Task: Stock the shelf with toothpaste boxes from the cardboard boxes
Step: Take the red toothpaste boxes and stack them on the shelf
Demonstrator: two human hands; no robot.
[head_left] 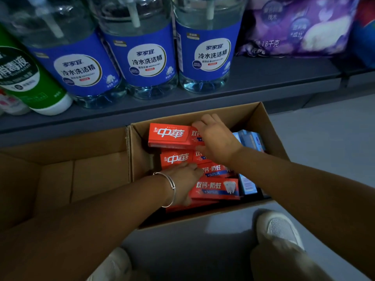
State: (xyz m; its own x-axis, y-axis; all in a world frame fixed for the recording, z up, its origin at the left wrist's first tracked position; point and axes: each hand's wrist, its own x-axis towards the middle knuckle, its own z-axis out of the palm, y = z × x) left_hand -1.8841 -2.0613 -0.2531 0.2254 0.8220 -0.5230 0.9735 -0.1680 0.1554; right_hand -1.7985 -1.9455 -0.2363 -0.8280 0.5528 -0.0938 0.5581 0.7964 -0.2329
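An open cardboard box [269, 126] on the floor below the shelf holds several red toothpaste boxes and a few light blue boxes [250, 138] at its right side. My right hand [217, 136] grips the right end of the topmost red toothpaste box [169, 134], thumb under it and fingers over it. My left hand [182, 180], with a silver bangle on the wrist, lies over the red toothpaste boxes [215, 188] lower in the box; its fingers reach down among them and their grip is hidden.
A second open cardboard box [60, 169] stands to the left. The grey shelf [263, 78] above carries three blue-labelled detergent bottles [146, 57], a green bottle [30, 78] and purple bags [294, 27]. My white shoes [278, 228] rest on the grey floor.
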